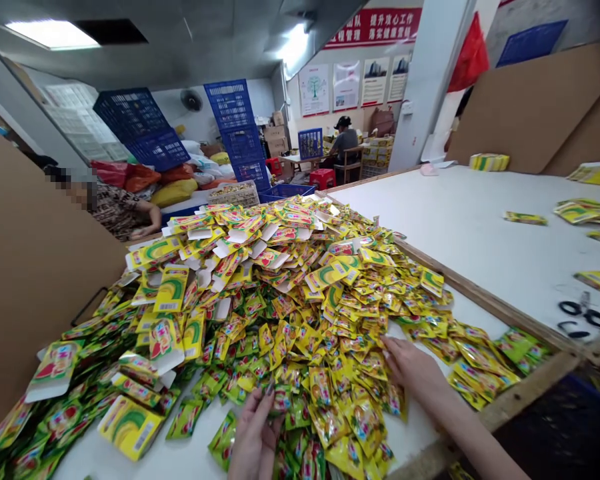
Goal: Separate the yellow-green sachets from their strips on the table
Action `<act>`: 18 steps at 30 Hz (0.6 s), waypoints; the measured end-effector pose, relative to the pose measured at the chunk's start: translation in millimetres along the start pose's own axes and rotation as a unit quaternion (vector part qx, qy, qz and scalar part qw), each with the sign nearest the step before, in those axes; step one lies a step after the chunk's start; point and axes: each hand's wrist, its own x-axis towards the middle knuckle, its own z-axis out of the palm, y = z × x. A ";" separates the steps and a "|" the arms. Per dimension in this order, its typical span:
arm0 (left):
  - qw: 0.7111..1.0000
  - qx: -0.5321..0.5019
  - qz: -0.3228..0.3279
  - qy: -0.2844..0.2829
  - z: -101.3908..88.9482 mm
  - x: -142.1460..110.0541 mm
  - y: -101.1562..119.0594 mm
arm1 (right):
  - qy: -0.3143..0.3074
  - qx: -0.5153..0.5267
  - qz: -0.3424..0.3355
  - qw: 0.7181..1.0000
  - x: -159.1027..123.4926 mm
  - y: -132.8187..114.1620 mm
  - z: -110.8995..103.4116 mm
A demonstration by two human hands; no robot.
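My left hand [254,435] is low in the middle, its fingers curled around a small green packet [282,399]. More green packets [186,419] lie about it on the white tabletop. To the right, my right hand [414,371] reaches in from the side, fingers stretched out against the edge of a heap of small yellow packets [365,420]; its fingertips are partly hidden there. Behind both hands the heap rises, topped with flat yellow cartons [173,288], several with open white flaps. One yellow carton [130,427] lies at the near left.
A wooden rail [480,301] borders the table on the right. Beyond it, a second white table [460,207] bears cartons and black-handled scissors [584,313]. Cardboard [40,280] stands at the left. A person [125,210] sits behind it; another person [346,148] sits farther back. Blue crates [237,133] are stacked behind.
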 end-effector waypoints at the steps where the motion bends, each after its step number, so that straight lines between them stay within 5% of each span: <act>1: 1.000 -0.005 0.001 -0.008 3.0 -0.3 0.1 | 0.012 0.036 0.008 0.999 1.2 -7.1 -0.6; 3: 0.999 -0.013 0.015 -0.030 11.7 -2.3 -0.6 | 0.009 0.220 0.035 0.975 0.6 -33.0 -2.5; 4: 0.999 -0.010 0.033 -0.035 17.2 -4.2 -1.6 | -0.014 0.357 0.055 0.933 -1.3 -51.5 -2.8; 7: 0.996 -0.015 0.065 -0.060 34.3 -12.7 -6.1 | -0.144 0.665 0.103 0.726 -10.8 -114.7 4.6; 9: 0.995 -0.029 0.060 -0.079 41.8 -18.1 -9.0 | -0.164 0.721 0.114 0.663 -16.4 -147.2 16.6; 13: 0.994 -0.023 0.079 -0.065 41.3 -18.2 -9.8 | -0.135 0.722 0.111 0.670 -21.6 -164.4 36.7; 18: 0.989 0.020 0.114 -0.092 31.8 -6.4 -8.8 | -0.084 0.592 0.068 0.799 -16.0 -146.9 23.4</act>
